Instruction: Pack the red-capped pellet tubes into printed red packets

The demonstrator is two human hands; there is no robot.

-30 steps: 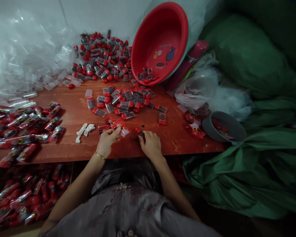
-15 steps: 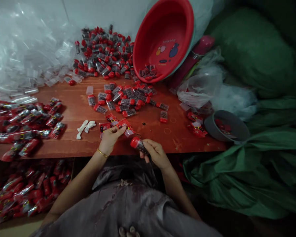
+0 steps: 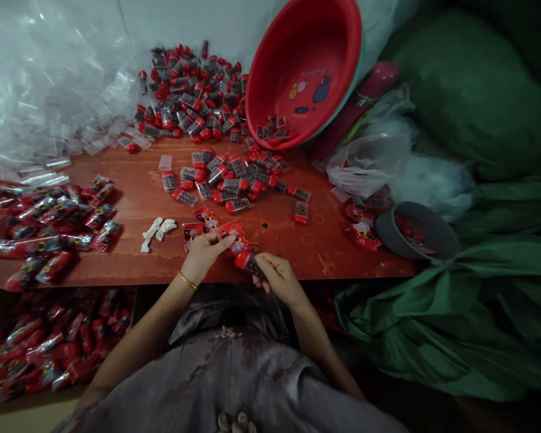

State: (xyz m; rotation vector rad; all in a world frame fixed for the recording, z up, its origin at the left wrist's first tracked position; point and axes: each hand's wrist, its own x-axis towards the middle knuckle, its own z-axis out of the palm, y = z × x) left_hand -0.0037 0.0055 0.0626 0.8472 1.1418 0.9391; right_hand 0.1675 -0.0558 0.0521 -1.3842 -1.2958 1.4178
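Note:
My left hand (image 3: pixel 202 257) is closed on a red printed plastic wrapper (image 3: pixel 234 230), pinched between thumb and fingers over the table's front edge. More red wrappers (image 3: pixel 200 228) lie on the wood just beyond it. My right hand (image 3: pixel 280 280) grips a small clear bottle (image 3: pixel 249 264) with a red cap and dark contents. The bottle is tilted, its red end pointing left at the wrapper's near edge. Whether that end is inside the wrapper or only against it, I cannot tell.
Red-capped bottles (image 3: pixel 228 180) lie across the table (image 3: pixel 130 210), with a bigger heap (image 3: pixel 189 90) behind. Clear plastic sleeves (image 3: pixel 49 90) and wrapped packs (image 3: pixel 49 222) lie left. A red basin (image 3: pixel 315 54) leans at the back; a grey bowl (image 3: pixel 388 231) stands right.
My right hand has moved slightly left with the bottle, bringing its red end up to the wrapper. My left hand still pinches the wrapper.

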